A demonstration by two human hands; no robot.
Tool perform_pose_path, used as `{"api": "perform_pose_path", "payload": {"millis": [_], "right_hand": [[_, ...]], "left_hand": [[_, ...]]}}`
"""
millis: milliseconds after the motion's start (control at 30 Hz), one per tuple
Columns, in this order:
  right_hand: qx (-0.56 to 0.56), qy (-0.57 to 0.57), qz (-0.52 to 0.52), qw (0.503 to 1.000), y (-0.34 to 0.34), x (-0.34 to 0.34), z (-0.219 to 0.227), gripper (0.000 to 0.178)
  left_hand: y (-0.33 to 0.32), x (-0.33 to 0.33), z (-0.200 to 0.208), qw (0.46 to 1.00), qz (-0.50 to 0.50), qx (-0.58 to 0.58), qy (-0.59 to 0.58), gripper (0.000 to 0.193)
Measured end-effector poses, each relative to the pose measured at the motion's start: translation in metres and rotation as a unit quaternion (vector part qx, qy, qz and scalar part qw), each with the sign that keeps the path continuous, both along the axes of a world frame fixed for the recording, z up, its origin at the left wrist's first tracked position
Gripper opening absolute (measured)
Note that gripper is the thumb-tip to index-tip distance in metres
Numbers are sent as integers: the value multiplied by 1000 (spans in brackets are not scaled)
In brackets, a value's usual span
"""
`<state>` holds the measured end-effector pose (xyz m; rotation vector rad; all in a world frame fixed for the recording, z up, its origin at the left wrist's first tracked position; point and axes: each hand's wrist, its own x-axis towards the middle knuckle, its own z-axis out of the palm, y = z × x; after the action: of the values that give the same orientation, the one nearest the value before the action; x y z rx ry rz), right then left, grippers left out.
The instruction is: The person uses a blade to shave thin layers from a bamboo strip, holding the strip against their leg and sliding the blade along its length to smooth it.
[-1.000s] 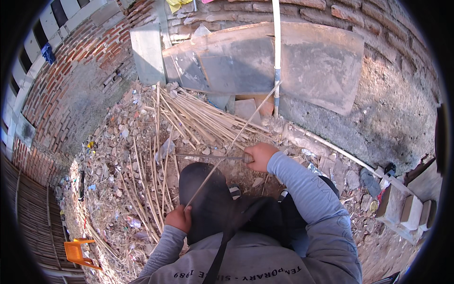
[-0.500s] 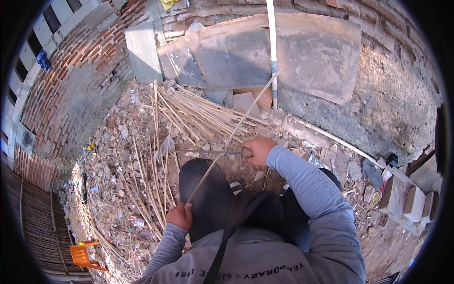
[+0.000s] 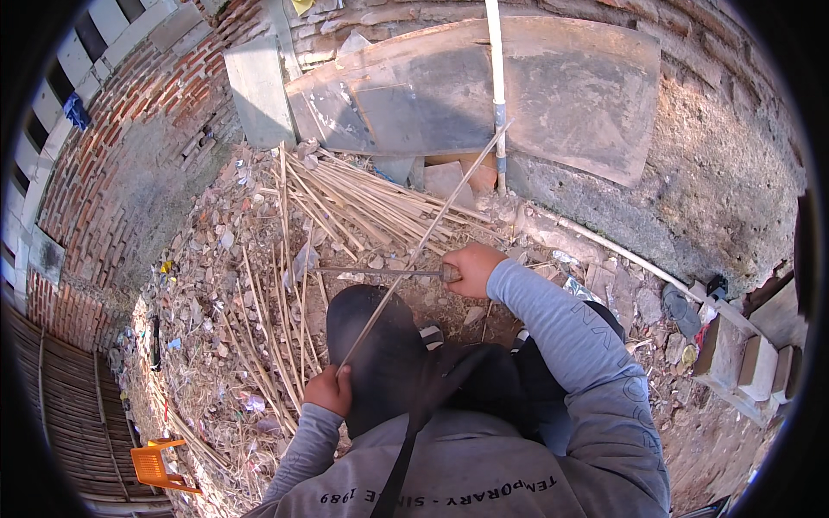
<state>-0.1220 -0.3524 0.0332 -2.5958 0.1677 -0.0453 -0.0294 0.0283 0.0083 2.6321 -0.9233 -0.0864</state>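
My left hand [image 3: 329, 391] is closed around the near end of a long, thin bamboo stick [image 3: 374, 320]. The stick slants up and away to the right, passing over my dark-clad left knee [image 3: 363, 298]. In my right hand [image 3: 473, 269] is the handle of a long, narrow-bladed knife [image 3: 358, 271]. Its blade points left and crosses the stick just beyond the knee; whether it touches the stick I cannot tell. Past my hands a pile of similar sticks [image 3: 371, 197] lies on the ground, and several more sticks [image 3: 261, 321] lie to the left.
Rubble and litter [image 3: 203, 337] cover the ground. Ahead, a curved grey sheet [image 3: 570, 95] leans on the wall behind a white upright pipe [image 3: 496, 60]. A brick wall [image 3: 104, 186] rises at left, near an orange chair [image 3: 155, 466]. Stacked blocks [image 3: 751, 371] stand at right.
The knife and the stick's far end sit slightly higher in the picture, and the view has shifted a little. Both hands keep their grips.
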Motion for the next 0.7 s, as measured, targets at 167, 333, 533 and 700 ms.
{"api": "perform_pose_path", "payload": {"millis": [167, 333, 533, 700], "right_hand": [[1, -4, -1, 1000, 1, -1, 2, 31], [2, -11, 5, 1000, 1, 0, 2, 31], [-1, -16, 4, 1000, 0, -1, 1, 32], [-20, -13, 5, 1000, 2, -3, 7, 32]], "left_hand": [[-1, 0, 2, 1000, 1, 0, 4, 41], [-1, 1, 3, 1000, -1, -5, 9, 42], [-2, 2, 4, 1000, 5, 7, 24, 43], [-1, 2, 4, 999, 9, 15, 34, 44]]}}
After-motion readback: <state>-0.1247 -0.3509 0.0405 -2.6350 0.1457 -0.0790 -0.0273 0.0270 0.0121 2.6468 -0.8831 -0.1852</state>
